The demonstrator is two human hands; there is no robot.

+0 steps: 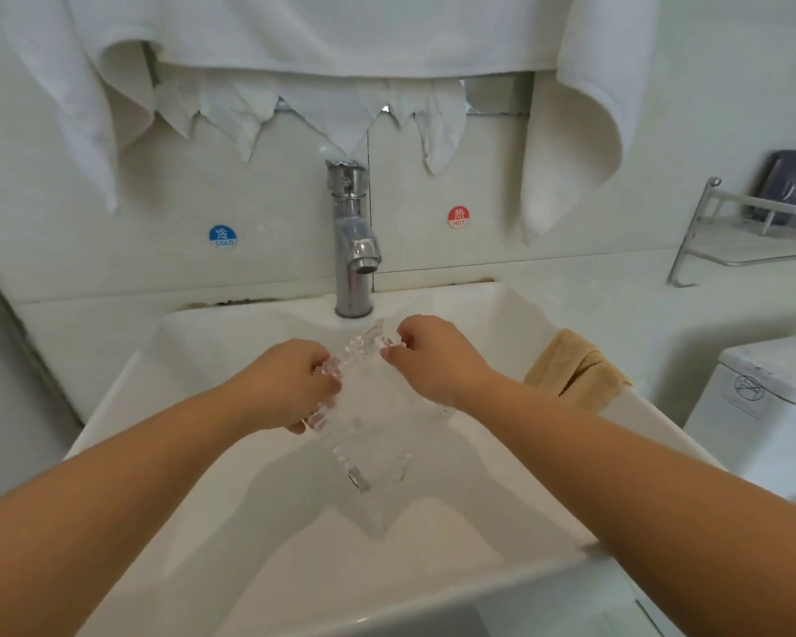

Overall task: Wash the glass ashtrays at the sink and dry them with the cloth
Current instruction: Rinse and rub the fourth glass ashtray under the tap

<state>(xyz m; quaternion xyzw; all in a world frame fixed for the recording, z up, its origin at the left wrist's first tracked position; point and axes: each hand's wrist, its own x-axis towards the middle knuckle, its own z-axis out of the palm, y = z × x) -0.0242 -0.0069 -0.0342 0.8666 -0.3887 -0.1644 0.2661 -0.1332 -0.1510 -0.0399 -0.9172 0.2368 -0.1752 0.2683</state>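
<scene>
A clear glass ashtray point(368, 416) with a knobbly rim is held over the white sink basin point(230, 521), below the chrome tap point(355, 241). My left hand point(290, 383) grips its left edge with curled fingers. My right hand point(428, 360) grips its right edge, thumb and fingers pinching the rim. The glass looks blurred and wet; I cannot tell whether water runs from the tap. A tan cloth point(575, 370) lies folded over the sink's right rim, just right of my right forearm.
White towels point(570, 108) hang across the wall above the tap. Cold point(223, 236) and hot point(458, 217) stickers flank the tap. A metal shelf point(745, 232) with a dark packet stands at the right, and a toilet cistern point(763, 388) lies below it.
</scene>
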